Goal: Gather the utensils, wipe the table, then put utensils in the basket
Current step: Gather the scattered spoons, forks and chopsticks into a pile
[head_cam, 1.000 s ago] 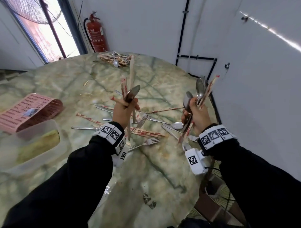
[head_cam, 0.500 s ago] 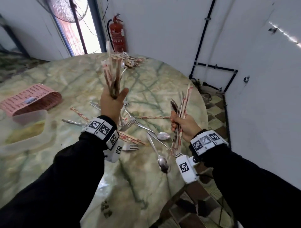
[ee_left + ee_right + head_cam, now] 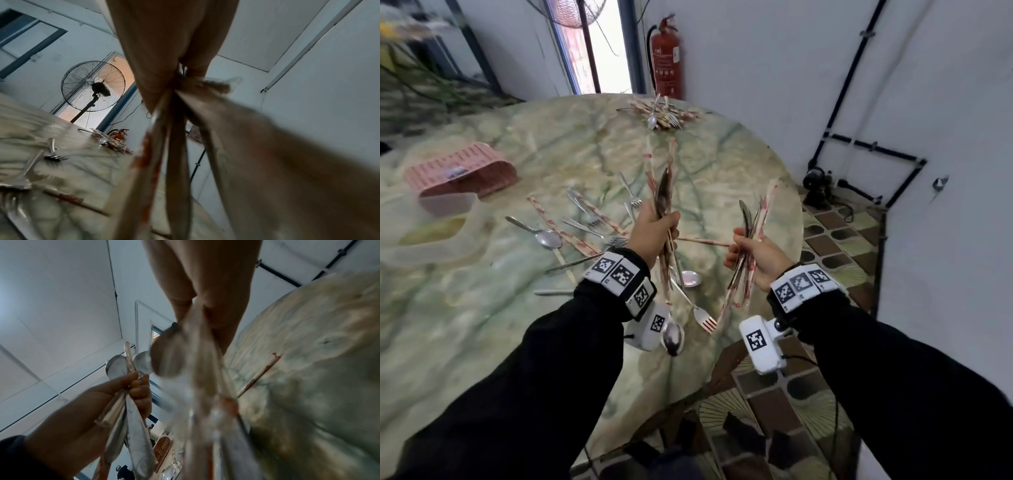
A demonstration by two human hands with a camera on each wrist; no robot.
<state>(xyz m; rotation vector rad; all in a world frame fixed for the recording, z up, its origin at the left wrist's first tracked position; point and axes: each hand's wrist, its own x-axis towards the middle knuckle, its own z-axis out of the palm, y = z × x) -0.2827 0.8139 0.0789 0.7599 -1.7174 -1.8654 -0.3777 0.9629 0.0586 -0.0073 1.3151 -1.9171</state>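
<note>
Steel spoons and paper-wrapped chopsticks stand bunched in the left hand (image 3: 652,233), fingers curled tight; the right hand (image 3: 758,255) clamps a second bundle (image 3: 751,226) just beside it. Merging both bundles into one fist would free a hand for the loose forks (image 3: 592,219) on the green marble table (image 3: 482,308). Left-wrist view: blurred handles (image 3: 176,162) hang below that grip. Right-wrist view: the same.

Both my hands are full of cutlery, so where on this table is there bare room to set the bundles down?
Bare marble lies on the table near the left forearm, and between the pink basket and the far utensil pile. The middle, around the loose spoon and forks, is crowded.
</note>
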